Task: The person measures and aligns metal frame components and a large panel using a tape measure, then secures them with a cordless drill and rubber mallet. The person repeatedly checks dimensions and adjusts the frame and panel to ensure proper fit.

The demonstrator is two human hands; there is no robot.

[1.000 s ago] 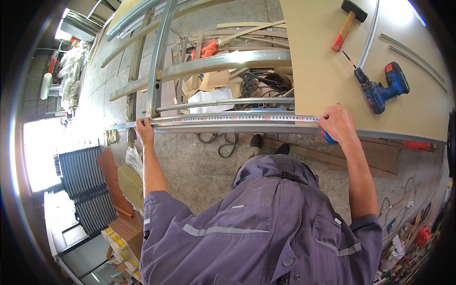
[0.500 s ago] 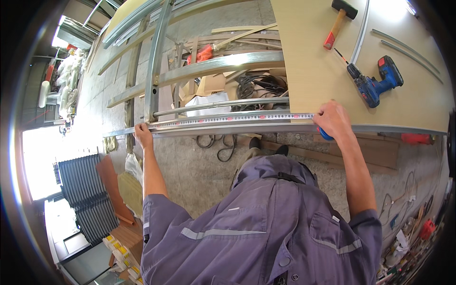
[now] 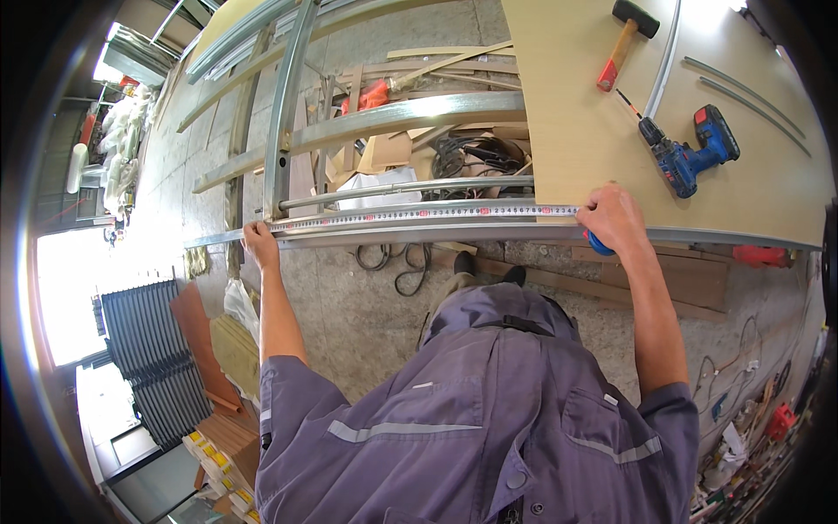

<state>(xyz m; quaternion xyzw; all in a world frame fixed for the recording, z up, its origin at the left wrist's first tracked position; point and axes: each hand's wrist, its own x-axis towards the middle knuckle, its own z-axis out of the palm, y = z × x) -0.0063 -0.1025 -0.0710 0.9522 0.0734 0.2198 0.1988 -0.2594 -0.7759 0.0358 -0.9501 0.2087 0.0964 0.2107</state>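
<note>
A white tape measure blade (image 3: 454,212) stretches along a long metal rail (image 3: 419,234) at the front of a metal frame. My right hand (image 3: 616,218) is closed around the blue tape measure case (image 3: 599,244), mostly hidden under the palm, at the near edge of a pale board. At the blade's far left end my left hand (image 3: 260,244) pinches tape and rail edge, beside the foot of an upright metal bar (image 3: 281,131). The blade lies straight between both hands, its markings facing up.
On the pale board (image 3: 576,131) lie a hammer (image 3: 625,48), a blue cordless drill (image 3: 685,157) and thin metal strips (image 3: 751,100). Wood offcuts and coiled cables (image 3: 471,157) lie on the floor beyond the rail. A black cable loop (image 3: 412,271) lies near my feet.
The view has shifted slightly. Both hands keep their grip at the two ends of the stretched blade, and nothing else has visibly moved.
</note>
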